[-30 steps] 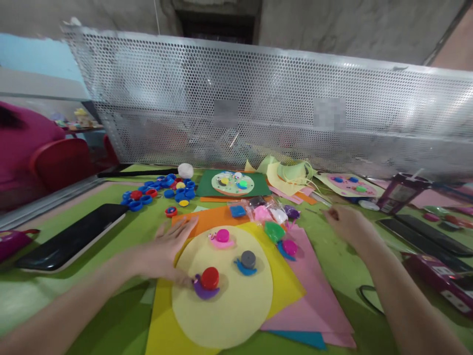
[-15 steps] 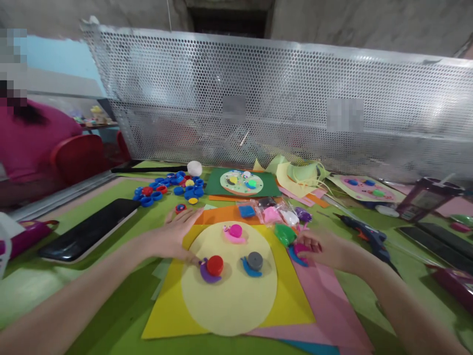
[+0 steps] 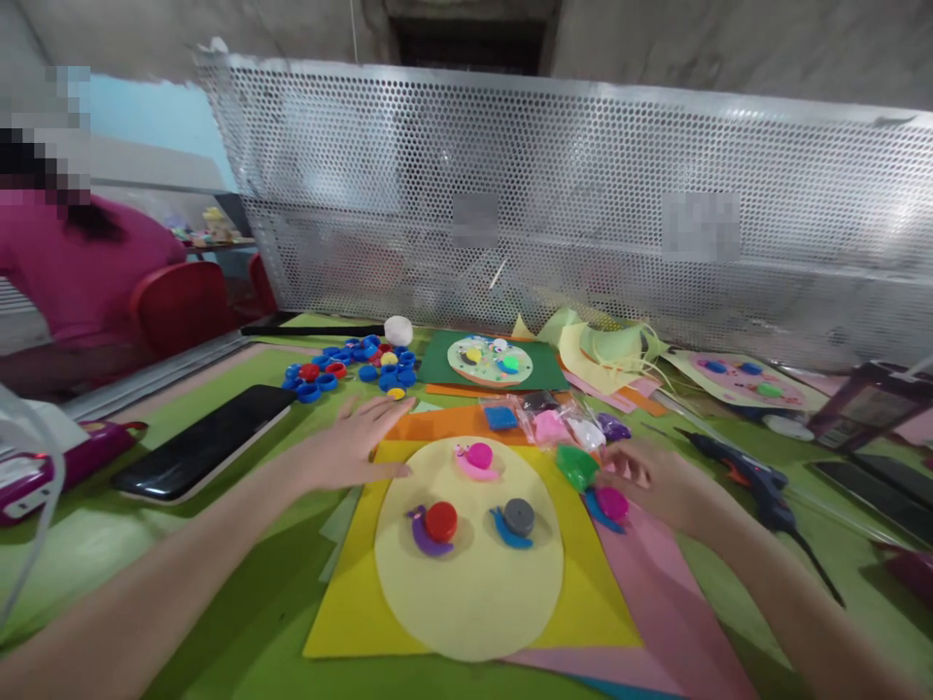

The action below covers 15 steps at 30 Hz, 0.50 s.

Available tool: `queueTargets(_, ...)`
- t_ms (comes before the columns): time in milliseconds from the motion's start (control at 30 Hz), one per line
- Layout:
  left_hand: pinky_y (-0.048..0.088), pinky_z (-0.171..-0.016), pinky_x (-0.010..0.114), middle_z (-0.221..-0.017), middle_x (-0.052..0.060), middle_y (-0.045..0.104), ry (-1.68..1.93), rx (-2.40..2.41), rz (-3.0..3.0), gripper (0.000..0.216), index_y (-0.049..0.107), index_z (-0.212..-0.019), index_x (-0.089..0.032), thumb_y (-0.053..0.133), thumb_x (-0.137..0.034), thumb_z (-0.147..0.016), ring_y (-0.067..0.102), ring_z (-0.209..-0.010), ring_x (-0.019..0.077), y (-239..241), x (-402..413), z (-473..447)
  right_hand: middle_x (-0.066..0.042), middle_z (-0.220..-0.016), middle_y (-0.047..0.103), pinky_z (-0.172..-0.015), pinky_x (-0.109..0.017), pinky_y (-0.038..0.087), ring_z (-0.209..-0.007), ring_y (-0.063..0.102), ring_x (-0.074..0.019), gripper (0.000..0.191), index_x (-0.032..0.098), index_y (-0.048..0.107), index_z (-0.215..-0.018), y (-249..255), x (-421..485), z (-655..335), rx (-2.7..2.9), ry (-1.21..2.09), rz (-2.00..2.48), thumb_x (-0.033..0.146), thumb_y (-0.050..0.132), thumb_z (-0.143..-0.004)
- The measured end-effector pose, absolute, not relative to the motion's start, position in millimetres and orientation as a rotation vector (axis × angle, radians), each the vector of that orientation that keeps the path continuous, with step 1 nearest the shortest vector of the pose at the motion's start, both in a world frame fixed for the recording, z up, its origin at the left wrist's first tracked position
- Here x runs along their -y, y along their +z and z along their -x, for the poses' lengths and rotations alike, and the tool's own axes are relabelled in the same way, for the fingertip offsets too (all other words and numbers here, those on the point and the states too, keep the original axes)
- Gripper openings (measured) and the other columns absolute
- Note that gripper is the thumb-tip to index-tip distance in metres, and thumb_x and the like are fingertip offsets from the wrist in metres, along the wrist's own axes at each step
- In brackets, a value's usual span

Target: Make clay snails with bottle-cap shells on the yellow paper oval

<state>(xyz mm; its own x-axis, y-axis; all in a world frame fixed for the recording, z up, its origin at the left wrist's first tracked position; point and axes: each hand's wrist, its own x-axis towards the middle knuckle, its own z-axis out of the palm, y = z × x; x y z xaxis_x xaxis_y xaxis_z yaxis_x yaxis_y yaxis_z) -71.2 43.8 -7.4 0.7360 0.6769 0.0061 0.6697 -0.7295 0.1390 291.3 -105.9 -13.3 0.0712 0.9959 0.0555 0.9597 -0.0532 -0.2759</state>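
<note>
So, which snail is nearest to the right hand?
The blue snail with a magenta shell, off the round paper; the three snails on it lie farther away.

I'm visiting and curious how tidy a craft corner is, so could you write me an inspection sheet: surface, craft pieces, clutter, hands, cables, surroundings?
Surface: green table, with yellow paper under a pale disc.
Craft pieces: red-shelled snail, grey-shelled snail and pink snail on the disc; blue snail with pink shell off it, beside a green packet.
Clutter: bottle caps, phone, glue gun, dark cup.
Hands: left hand spread at the paper's far-left corner; right hand curled beside the blue snail, contact unclear.
Cables: dark cord from the glue gun; white cord at left.
Surroundings: perforated metal screen behind; person in pink near a red chair.
</note>
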Motion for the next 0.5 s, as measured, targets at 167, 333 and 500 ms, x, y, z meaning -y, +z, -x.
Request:
queueTargets(167,0.014,-0.104,0.05,-0.139,0.016,0.038,0.308,-1.088,-2.838,0.064,0.032,-0.135,-0.014,0.037,-0.054,-0.085,0.027,-0.13,0.0307,-3.4,-38.9,63.7,-0.009,-0.09,0.064,-0.065,-0.033,0.043,-0.08,0.059,-0.025,0.033,0.02,0.057,-0.087,-20.5,98.3,-271.7,1.93,-0.033,2.14,0.05,0.051,-0.076)
queueTargets(333,0.018,-0.104,0.045,-0.124,0.011,0.054,0.493,-1.0,-2.82,0.046,0.048,-0.123,-0.017,0.044,-0.043,-0.085,0.041,-0.121,0.0271,-6.8,-32.0,55.8,-0.009,-0.088,0.065,-0.068,-0.035,0.046,-0.081,0.06,-0.025,0.023,0.019,0.059,-0.089,-21.5,100.2,-262.5,1.98,-0.202,2.033,0.036,0.05,-0.076)
queueTargets(500,0.029,-0.099,0.038,-0.111,0.007,0.062,0.694,-0.935,-2.705,0.03,0.059,-0.106,-0.02,0.043,-0.036,-0.086,0.049,-0.111,0.0222,-0.4,-11.0,48.0,-0.009,-0.113,0.058,-0.089,-0.043,0.043,-0.107,0.052,-0.0263,0.03,0.023,0.053,-0.108,-6.4,102.1,-246.9,2.041,-0.374,1.769,0.03,0.045,-0.08)
